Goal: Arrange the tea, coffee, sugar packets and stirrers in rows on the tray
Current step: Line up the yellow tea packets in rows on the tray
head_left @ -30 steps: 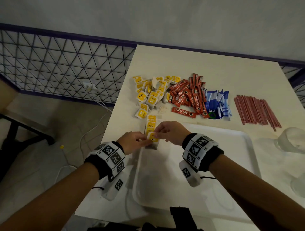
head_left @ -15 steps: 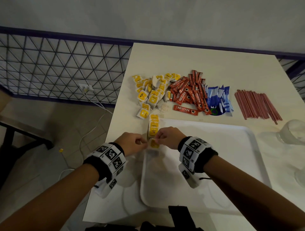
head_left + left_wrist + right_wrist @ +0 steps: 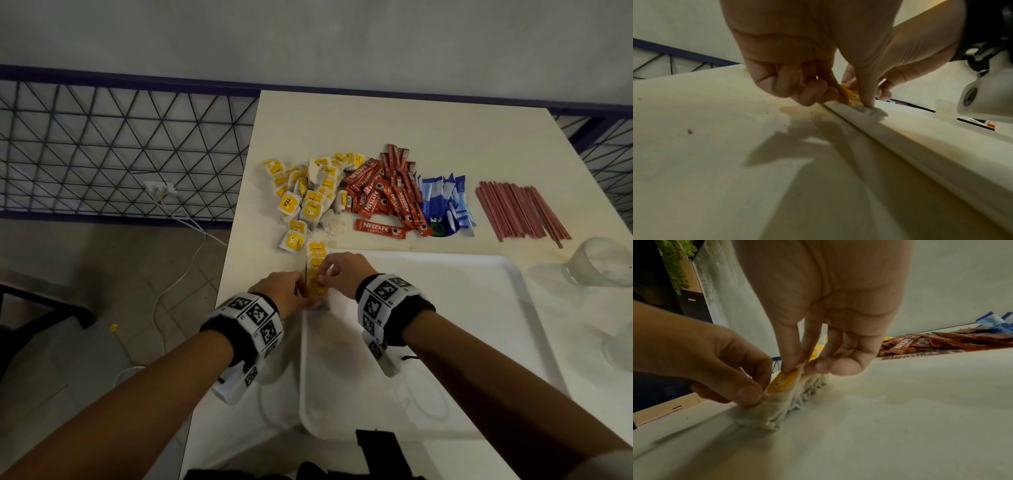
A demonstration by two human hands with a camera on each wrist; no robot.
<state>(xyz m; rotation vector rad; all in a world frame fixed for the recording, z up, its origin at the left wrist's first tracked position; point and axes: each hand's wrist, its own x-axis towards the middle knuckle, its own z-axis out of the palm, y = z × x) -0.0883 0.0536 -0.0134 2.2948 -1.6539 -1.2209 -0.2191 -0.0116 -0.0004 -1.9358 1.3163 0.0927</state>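
A short row of yellow-tagged tea bags [image 3: 317,270] stands along the left edge of the white tray [image 3: 462,342]. My left hand [image 3: 303,291] pinches the nearest tea bag [image 3: 781,386] at its left side. My right hand [image 3: 322,279] pinches the top of the same bag from the right, with its fingertips [image 3: 789,368] on the yellow tag. Beyond the tray lie a loose pile of tea bags [image 3: 308,195], red coffee sticks [image 3: 383,192], blue sugar packets [image 3: 445,202] and red stirrers [image 3: 517,212].
A clear glass [image 3: 603,263] stands on the table to the right of the tray. The table's left edge [image 3: 236,240] runs close beside my left hand, with the floor, a cable and a wire fence beyond it.
Both hands have stayed at the near end of the tea bag row with only small finger shifts. The head view has shifted slightly.
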